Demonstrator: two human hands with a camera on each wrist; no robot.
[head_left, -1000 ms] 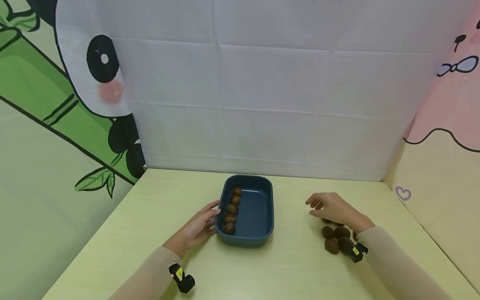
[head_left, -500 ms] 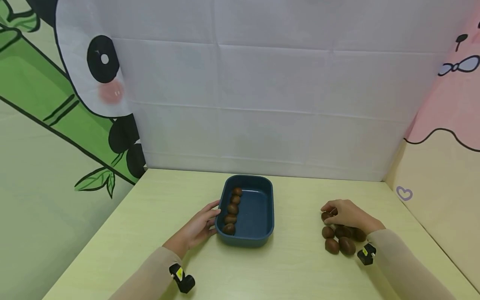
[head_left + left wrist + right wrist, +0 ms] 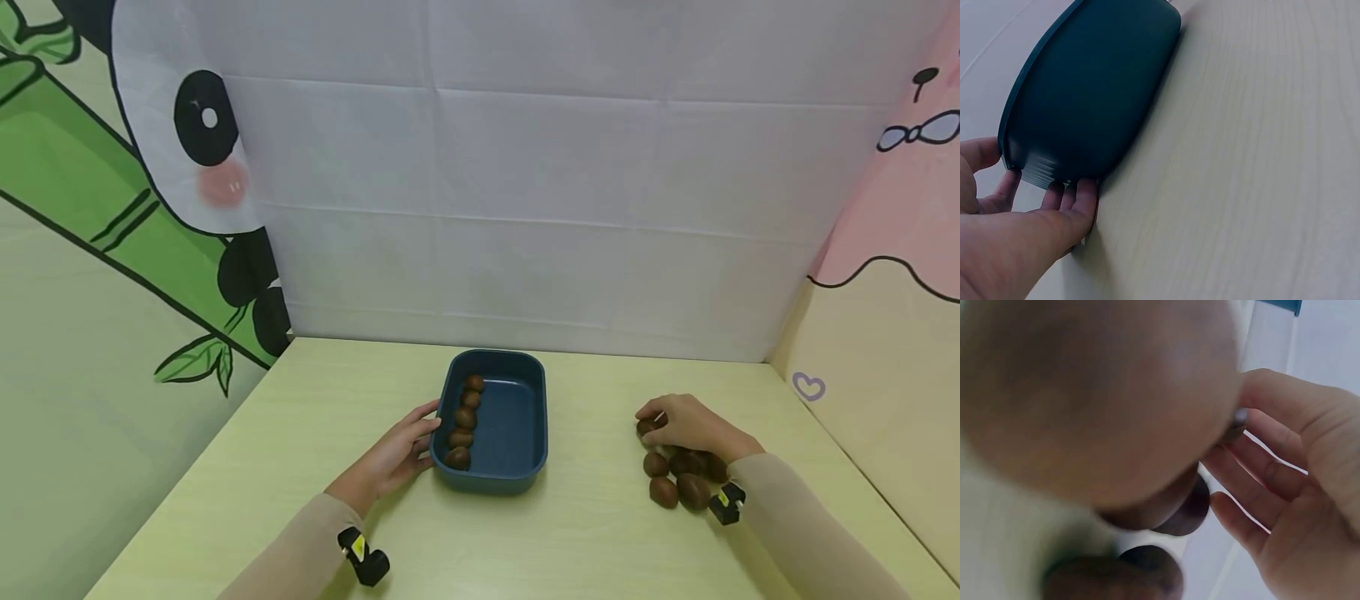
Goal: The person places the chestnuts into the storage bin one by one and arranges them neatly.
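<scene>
My left hand (image 3: 390,458) rests against the left side of a dark blue rectangular box (image 3: 517,433); in the left wrist view its fingertips touch the outer wall without wrapping round it. Inside the box, several brown chestnuts (image 3: 465,417) stand in a row along the left wall. On the right, my right hand (image 3: 693,425) pinches a chestnut (image 3: 646,427) between thumb and fingers at the far end of a loose pile of chestnuts (image 3: 663,492). The hand hides part of that pile. Close chestnuts (image 3: 1097,394) cover much of the right wrist view.
The pale wooden table (image 3: 585,533) stretches between the box and the pile. A white cloth (image 3: 525,208) hangs behind the table's far edge. Printed side panels (image 3: 877,375) flank it. Each sleeve has a small black camera (image 3: 363,556) strapped at the wrist.
My right hand first moved right and down to the pile and took hold of a chestnut; since then both have shifted slightly left and away. My left hand and the box have stayed put.
</scene>
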